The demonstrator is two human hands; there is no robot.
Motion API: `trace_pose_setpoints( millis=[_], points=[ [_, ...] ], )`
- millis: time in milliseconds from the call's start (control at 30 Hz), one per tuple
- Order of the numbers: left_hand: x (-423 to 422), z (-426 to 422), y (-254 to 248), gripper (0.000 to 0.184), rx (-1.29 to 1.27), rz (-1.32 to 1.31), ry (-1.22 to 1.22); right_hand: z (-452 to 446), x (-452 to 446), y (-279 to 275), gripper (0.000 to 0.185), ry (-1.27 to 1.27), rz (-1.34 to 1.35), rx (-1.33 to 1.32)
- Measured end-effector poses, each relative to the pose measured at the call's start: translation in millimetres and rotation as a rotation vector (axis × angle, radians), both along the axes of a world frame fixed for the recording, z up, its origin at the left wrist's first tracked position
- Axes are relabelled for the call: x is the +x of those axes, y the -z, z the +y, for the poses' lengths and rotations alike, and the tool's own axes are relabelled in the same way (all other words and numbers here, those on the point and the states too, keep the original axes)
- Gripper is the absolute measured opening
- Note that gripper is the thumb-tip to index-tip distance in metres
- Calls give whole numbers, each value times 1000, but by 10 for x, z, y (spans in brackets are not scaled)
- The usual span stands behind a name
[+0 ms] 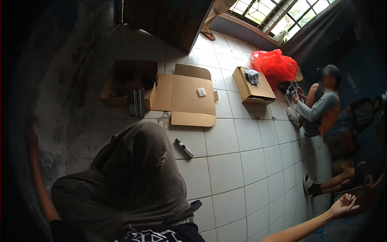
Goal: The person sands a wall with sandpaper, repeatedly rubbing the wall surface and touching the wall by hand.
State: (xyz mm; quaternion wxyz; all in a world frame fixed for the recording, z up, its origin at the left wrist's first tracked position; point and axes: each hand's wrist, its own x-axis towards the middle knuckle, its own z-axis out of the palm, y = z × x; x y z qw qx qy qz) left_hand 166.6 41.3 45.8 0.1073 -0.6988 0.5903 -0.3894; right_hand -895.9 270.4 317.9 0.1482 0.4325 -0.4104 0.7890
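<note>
My right hand (344,205) is stretched out at the lower right, palm up, fingers loosely bent and apart, nothing in it. At the dark left edge, by the stained wall, my left hand (32,139) is dim and its fingers cannot be made out. A small grey and black device (184,148) lies on the tiles beside my knee. Beyond it a flattened cardboard sheet (192,97) bears a small white packet (201,92). Left of that, an open cardboard box (151,94) has a stack of thin cases (136,103) leaning at its side.
A closed carton (258,89) with a checked cloth (252,76) stands near a red plastic bag (274,64). A person (318,105) crouches at the right, holding something. Another person's leg (334,183) reaches in below. A sandaled foot (208,35) shows by the wooden door (169,24).
</note>
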Motion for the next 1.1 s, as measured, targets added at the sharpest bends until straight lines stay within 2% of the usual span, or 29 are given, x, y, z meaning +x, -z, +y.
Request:
trace_pose_setpoints(
  millis=[100, 133, 167, 200, 233, 267, 300, 333, 367, 400, 433, 467, 533, 600, 633, 667, 733, 767, 800, 867, 967, 1033, 1067, 1100],
  points=[
    [-113, 196, -58, 71, 16, -115, -15, -461, 348, 137, 73, -13, -15, -9],
    [-221, 259, -100, 73, 16, -146, -23, -627, 388, 277, 72, -167, 80, 49],
    [-188, 340, -72, 70, 1, -79, -25, -932, 704, 388, 70, -162, -63, 30],
    [-228, 395, -32, 66, -17, -5, -25, -1148, 843, 539, 68, -364, -70, 82],
    [-271, 439, 25, 63, -52, 116, -25, -1436, 1158, 726, 67, -561, -233, 26],
    [-321, 502, 65, 61, -84, 215, -22, -1684, 1396, 937, 65, -615, -153, 176],
    [-359, 548, 101, 58, -111, 315, -18, -1934, 1439, 1247, 54, -766, -211, 235],
    [-375, 572, 125, 56, -144, 409, -9, -2198, 1642, 1568, 40, -704, -343, 358],
    [-374, 577, 160, 55, -175, 498, 2, -2438, 1946, 1896, 25, -780, -55, 430],
    [-333, 539, 200, 54, -202, 579, 17, -2637, 2286, 1945, 29, -865, -54, 756],
    [-240, 455, 224, 54, -225, 643, 43, -2767, 2875, 1912, 36, -949, -118, 817],
    [-137, 330, 240, 54, -237, 696, 75, -2864, 3221, 1975, 42, -1164, 15, 910],
    [107, 55, 248, 55, -168, 743, 142, -3036, 3785, 2161, 32, -1480, 115, 1045],
    [187, -261, 156, 55, -112, 757, 178, -3066, 4351, 2116, 32, -1700, 105, 1039],
    [55, -393, 72, 55, -100, 685, 144, -3152, 4560, 2222, 33, -1725, 270, 899],
    [-24, -497, 14, 55, -88, 614, 114, -3129, 4726, 2178, 33, -1859, 189, 1026],
    [94, -620, 39, 56, -67, 502, 88, -3128, 5098, 2456, 31, -1919, 255, 871],
    [116, -672, 73, 56, -50, 402, 56, -3143, 5187, 2578, 31, -1910, 380, 915],
    [39, -633, 33, 56, -68, 405, 53, -3124, 5271, 2644, 30, -1895, 374, 949],
    [-214, -299, -48, 59, -112, 592, 54, -3099, 5316, 2665, 29, -1732, 516, 932],
    [-409, 334, 24, 64, -237, 597, 86, -3133, 5306, 2669, 28, -1704, 448, 948],
    [-814, 671, -153, 68, -202, 728, -58, -3125, 5317, 2656, 29, -1717, 414, 973],
    [-906, 706, -212, 68, -208, 720, -82, -3123, 5327, 2649, 29, -1709, 382, 1005],
    [-974, 679, -244, 69, -176, 549, -153, -3131, 5332, 2647, 30, -1687, 428, 1010]
  ],
)
